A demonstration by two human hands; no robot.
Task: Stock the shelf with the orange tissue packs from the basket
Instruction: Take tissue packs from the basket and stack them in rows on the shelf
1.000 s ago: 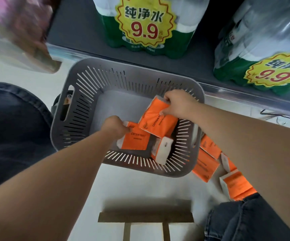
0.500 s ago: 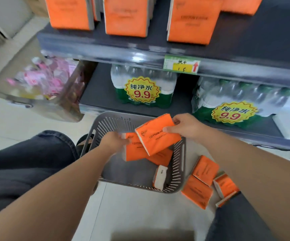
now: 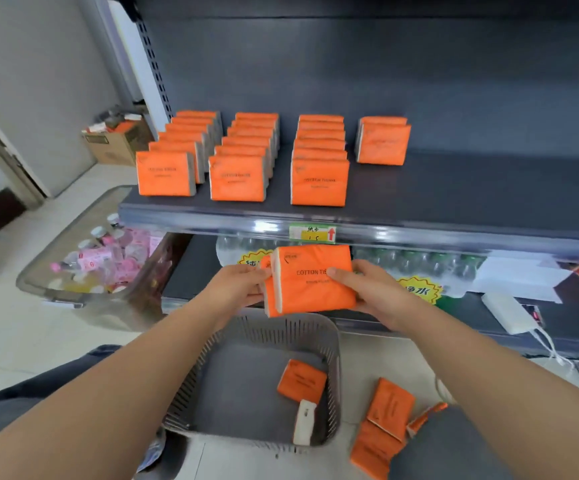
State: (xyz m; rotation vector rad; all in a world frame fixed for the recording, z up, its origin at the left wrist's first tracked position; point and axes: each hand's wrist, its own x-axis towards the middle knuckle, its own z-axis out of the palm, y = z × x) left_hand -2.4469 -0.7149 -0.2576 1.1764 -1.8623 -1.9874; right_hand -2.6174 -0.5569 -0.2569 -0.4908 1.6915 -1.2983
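Observation:
Two orange tissue packs (image 3: 310,282) are pressed together upright between my left hand (image 3: 238,284) and my right hand (image 3: 367,289), held above the grey slotted basket (image 3: 329,337) and just below the shelf's front edge. Two more packs (image 3: 302,377) lie in the basket's right end, one on its side. On the dark shelf (image 3: 454,199) stand three rows of orange packs (image 3: 236,178) and a short fourth row (image 3: 381,143) to the right.
Several orange packs (image 3: 385,420) lie on the floor right of the basket. Bottled water packs (image 3: 416,268) fill the lower shelf. A clear bin of pink bottles (image 3: 104,261) sits at left, a cardboard box (image 3: 115,140) behind it.
Both hands lifted the packs out of the basket and brought them together, rising toward the shelf. The view tilted up from the basket to the stocked shelf.

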